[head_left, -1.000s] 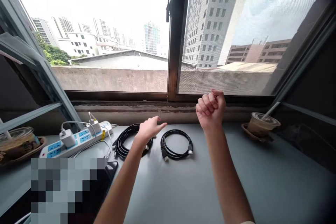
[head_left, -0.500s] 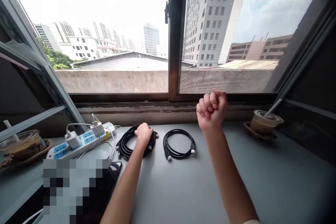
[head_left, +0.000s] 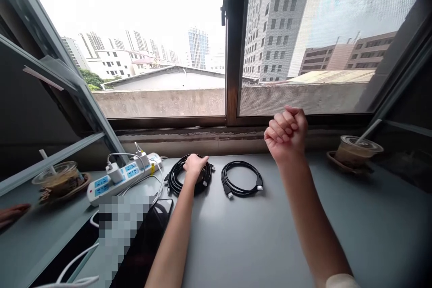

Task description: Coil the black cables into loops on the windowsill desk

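A thick stack of coiled black cables point(head_left: 173, 180) lies on the grey table, with several plugs poking out around it. My left hand point(head_left: 194, 165) is over the upper part of this stack. Its thumb sticks out to the right, while the other fingers are mostly hidden behind the back of the hand. Right of the stack lies a single coiled black cable point(head_left: 223, 180), its two plugs with pale tips facing the near side. My right hand point(head_left: 286, 134) is raised above the table near the window as a fist, palm side towards me, with nothing seen in it.
On the left are a white power strip point(head_left: 126, 172) with chargers and white cords, and a black flat device point(head_left: 165, 209) partly covered by a blurred patch. Drink cups with straws stand on the left point(head_left: 60, 177) and right point(head_left: 357, 150). A window frame point(head_left: 232, 54) rises behind.
My left thumb has spread away from the hand to the right. The whole view has shifted, so the table things appear further right. My right hand stays a raised fist.
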Available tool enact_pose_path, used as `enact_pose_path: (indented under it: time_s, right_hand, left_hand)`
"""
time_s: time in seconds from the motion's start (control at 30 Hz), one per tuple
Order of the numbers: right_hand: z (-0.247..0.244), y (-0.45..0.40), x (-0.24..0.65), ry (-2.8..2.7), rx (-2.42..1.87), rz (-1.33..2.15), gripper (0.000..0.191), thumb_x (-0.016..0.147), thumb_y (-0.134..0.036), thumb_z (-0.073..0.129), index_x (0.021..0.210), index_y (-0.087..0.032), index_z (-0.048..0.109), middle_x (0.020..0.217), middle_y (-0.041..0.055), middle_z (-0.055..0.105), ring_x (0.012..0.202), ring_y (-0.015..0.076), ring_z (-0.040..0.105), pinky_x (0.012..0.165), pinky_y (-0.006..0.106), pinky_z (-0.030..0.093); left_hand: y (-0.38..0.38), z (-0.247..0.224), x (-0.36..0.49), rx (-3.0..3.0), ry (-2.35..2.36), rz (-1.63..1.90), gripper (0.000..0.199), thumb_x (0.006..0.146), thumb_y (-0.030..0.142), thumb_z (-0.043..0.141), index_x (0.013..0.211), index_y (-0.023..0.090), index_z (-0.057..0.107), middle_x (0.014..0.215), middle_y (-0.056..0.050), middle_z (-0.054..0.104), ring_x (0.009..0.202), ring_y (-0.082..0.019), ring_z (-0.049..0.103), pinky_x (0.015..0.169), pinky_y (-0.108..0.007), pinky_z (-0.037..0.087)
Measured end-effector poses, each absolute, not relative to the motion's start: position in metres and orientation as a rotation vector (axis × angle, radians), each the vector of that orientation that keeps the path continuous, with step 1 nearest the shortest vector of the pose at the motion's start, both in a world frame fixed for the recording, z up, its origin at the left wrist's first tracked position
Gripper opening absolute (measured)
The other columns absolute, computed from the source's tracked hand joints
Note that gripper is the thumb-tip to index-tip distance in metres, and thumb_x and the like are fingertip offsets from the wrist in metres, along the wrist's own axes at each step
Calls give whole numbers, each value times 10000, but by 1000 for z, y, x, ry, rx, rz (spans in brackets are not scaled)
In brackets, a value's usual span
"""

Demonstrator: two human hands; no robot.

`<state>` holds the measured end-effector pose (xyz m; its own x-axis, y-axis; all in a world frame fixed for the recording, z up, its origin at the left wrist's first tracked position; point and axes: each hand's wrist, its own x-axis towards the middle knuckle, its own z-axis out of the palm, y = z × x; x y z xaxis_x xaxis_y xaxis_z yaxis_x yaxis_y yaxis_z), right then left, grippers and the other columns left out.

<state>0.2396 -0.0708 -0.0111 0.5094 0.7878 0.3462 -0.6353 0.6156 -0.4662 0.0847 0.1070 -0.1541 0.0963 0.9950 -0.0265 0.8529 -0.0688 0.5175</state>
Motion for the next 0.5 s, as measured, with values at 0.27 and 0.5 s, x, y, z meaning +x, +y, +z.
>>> enact_pose_path:
  time_s: [0.27,0.5]
  right_hand:
    - [-11,-73,238,-611,-376,802,425,767,-157,393,449,-175,112,321,-69,182,236,35,161,231,156,133]
    - [-11,-70,231,-633,-445,898,445,781,-176,407,417,-178,151,311,-69,209,232,35,168,227,159,132]
  left_hand:
    - [100,-106,70,1827,1627,795,380,698,499,452,575,159,569,654,-124,670,717,-276,658,668,-334,478]
    - [82,-56,34,1589,1295,1128,204,722,357,365,711,185,473,887,-57,664,728,-167,656,654,-251,509]
